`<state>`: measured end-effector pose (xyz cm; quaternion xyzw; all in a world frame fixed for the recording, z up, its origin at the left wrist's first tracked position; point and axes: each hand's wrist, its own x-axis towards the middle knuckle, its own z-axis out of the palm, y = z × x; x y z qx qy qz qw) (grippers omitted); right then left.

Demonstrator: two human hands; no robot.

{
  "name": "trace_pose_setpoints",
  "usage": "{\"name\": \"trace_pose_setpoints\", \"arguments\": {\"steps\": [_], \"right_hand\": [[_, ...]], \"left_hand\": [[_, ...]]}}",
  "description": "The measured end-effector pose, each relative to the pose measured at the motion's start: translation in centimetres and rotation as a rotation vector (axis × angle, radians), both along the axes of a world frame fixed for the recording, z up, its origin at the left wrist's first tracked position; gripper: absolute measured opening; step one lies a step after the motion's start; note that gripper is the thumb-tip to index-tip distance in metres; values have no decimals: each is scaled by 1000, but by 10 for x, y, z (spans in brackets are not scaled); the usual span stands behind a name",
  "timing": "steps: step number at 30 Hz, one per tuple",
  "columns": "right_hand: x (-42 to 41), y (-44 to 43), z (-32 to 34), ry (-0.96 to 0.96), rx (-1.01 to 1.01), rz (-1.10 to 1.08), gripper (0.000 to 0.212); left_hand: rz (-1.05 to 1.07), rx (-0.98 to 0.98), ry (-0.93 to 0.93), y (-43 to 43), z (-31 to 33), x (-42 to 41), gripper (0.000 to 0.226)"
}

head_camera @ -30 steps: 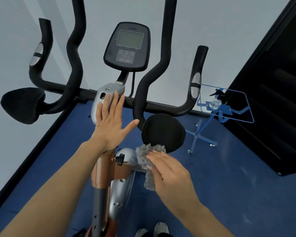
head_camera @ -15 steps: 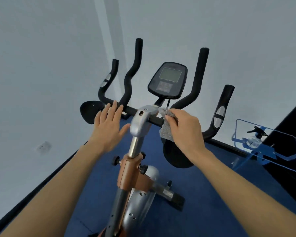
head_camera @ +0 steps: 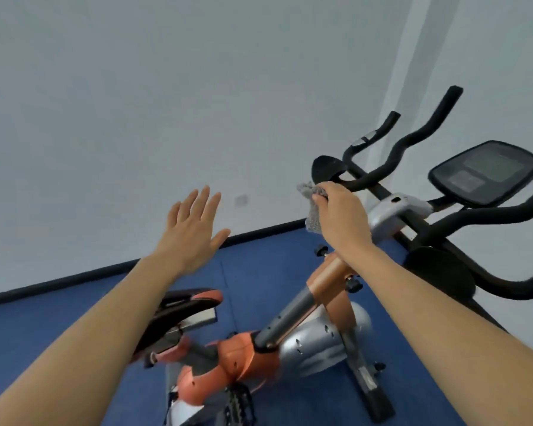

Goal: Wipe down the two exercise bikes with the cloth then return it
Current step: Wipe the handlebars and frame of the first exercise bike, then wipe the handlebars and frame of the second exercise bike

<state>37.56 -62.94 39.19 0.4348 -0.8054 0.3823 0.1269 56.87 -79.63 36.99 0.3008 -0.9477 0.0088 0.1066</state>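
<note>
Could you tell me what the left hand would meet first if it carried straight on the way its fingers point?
Probably nothing but the white wall; the left hand points there, though depth is unclear.

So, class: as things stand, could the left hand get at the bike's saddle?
Probably yes. The left hand is open, empty and raised in free air, and the saddle sits just under that forearm with nothing between them. Lowering the hand should get there; the right hand holds the cloth elsewhere.

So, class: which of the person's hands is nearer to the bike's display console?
Right. The right hand, gripping the cloth, is by the handlebars just left of the console. The left hand hangs open in the air, further left, touching nothing.
</note>
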Motion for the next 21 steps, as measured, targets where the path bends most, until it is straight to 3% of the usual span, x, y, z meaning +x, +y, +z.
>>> {"name": "trace_pose_setpoints", "arguments": {"steps": [9, 14, 21], "right_hand": [[169, -114, 3, -90, 16, 269, 21], [280, -182, -8, -102, -13, 357, 18], [390, -267, -15, -276, -51, 345, 16]], "left_hand": [[307, 24, 16, -37, 31, 218, 68], [340, -13, -39, -76, 32, 335, 69], [372, 45, -101, -154, 23, 474, 71]]}}
